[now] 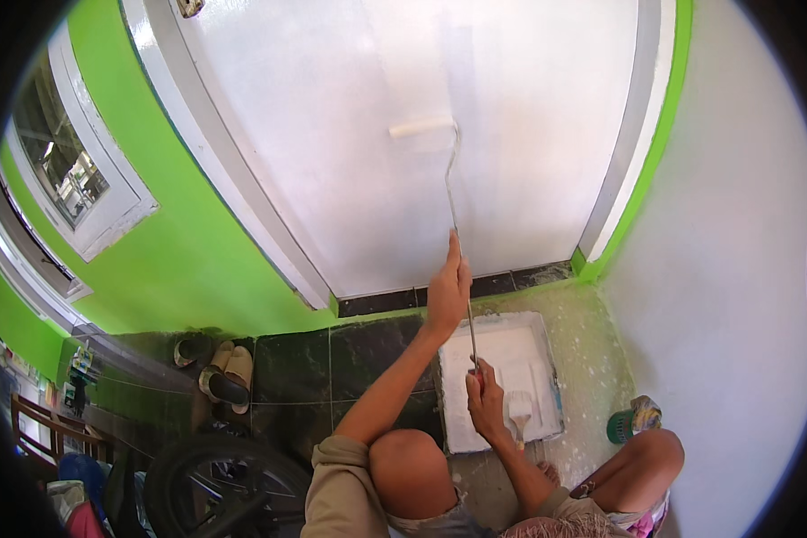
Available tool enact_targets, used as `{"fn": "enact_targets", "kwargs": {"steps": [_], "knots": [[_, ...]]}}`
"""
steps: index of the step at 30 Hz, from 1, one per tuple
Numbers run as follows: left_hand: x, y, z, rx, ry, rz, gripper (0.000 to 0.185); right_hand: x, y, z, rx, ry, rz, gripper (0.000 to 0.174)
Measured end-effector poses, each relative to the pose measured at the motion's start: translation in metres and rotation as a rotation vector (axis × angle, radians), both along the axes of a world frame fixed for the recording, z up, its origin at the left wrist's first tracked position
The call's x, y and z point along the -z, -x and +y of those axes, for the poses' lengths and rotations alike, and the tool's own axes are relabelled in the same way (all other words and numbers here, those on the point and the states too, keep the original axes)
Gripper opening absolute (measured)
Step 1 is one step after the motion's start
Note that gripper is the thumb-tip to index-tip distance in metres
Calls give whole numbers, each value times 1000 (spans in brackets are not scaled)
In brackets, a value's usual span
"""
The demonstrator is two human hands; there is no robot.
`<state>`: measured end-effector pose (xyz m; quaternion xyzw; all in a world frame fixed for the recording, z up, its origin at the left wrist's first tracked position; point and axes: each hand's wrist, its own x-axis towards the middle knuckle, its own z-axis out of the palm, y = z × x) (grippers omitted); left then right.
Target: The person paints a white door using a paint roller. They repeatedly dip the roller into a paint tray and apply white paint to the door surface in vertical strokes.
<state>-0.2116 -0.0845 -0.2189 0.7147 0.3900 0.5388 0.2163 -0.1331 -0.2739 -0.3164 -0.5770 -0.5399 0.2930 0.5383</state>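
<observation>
A paint roller (422, 128) with a pale sleeve lies against the white door (350, 195). Its long thin metal rod (471, 323) runs down towards me. My left hand (448, 292) grips the rod partway along, index finger stretched up it. Lower down, my right hand (486, 402) is closed around the roller's red handle (478, 379). Beneath the rod and my right hand sits a square paint tray (457, 430), coated with white paint. A flat paintbrush (520, 411) with whitened bristles rests at the tray's near edge, partly behind my right forearm.
Dark floor tiles (289, 370) and slippers (232, 376) are left of the tray. A black wheel (168, 464) stands at lower left. On the right, a green can (620, 426) sits near my knee by the white wall (713, 269). Green wall (141, 282) borders the door frame.
</observation>
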Motion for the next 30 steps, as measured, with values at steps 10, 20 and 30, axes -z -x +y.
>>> {"fn": "enact_targets", "kwargs": {"steps": [10,20,30], "knots": [[-61,10,8,-76,42,40,55,-38,19,16,31,40,1,41],[57,14,-20,-113,110,127,55,36,23,-37,28,212,19,42],[74,-9,-47,43,333,16,57,55,-2,-64,108,180,105,37]]}}
